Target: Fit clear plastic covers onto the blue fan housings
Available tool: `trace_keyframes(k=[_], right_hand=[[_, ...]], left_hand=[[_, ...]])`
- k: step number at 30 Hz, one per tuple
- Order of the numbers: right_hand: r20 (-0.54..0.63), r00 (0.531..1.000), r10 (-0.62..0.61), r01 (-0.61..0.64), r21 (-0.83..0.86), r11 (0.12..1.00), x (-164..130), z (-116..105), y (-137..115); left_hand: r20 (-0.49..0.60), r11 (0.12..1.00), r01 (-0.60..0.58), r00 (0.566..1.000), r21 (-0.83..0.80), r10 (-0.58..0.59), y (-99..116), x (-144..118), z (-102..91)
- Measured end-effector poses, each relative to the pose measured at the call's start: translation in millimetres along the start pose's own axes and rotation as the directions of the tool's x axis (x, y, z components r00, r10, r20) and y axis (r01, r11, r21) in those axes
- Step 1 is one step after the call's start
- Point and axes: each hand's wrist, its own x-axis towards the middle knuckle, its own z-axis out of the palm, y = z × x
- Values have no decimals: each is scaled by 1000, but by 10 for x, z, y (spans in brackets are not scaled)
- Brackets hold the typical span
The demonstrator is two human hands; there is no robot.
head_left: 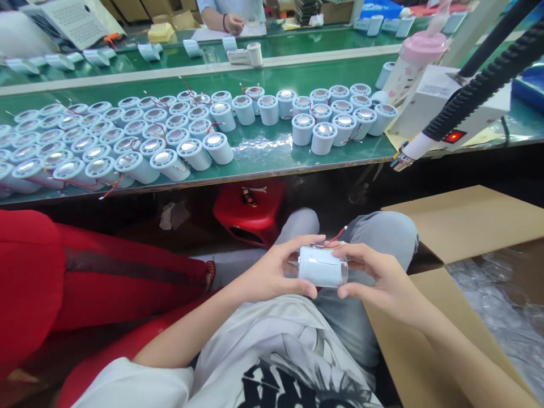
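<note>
Above my lap, a light-blue cylindrical housing (319, 270) lies on its side between my two hands, with a clear plastic cover around it. Thin red wires (335, 237) ending in a small white plug stick out at its top. My left hand (283, 272) grips the left end, thumb below and fingers above. At the other end, my right hand (374, 275) closes on the clear cover with thumb and fingers. Many similar light-blue housings (170, 164) stand on the green bench beyond, some with red wires hanging out.
An open cardboard box (480, 226) at my right holds clear plastic pieces (488, 300). A red stool (250, 209) stands under the green bench (263, 153). A white device (450, 107) with a black hose and a pink-lidded bottle (423, 51) are at the right. Someone's hand (234, 24) is across the bench.
</note>
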Motion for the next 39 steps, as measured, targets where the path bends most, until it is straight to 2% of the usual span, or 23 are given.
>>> trace_keyframes(k=[8, 15, 22, 29, 39], right_hand=[[44, 994, 101, -107, 193, 975, 30, -1, -52], [95, 980, 173, -196, 365, 910, 27, 13, -65], [113, 950, 290, -310, 410, 858, 32, 34, -88], [146, 935, 325, -352, 511, 784, 45, 80, -38], [196, 854, 482, -505, 531, 680, 46, 153, -70]], left_hand=[[10, 974, -110, 994, 199, 110, 45, -63, -26], [37, 955, -171, 985, 241, 167, 32, -77, -34], [74, 941, -226, 974, 251, 214, 12, -77, -48], [106, 926, -280, 959, 253, 262, -1, -80, -61], [133, 910, -318, 947, 265, 292, -24, -77, -70]])
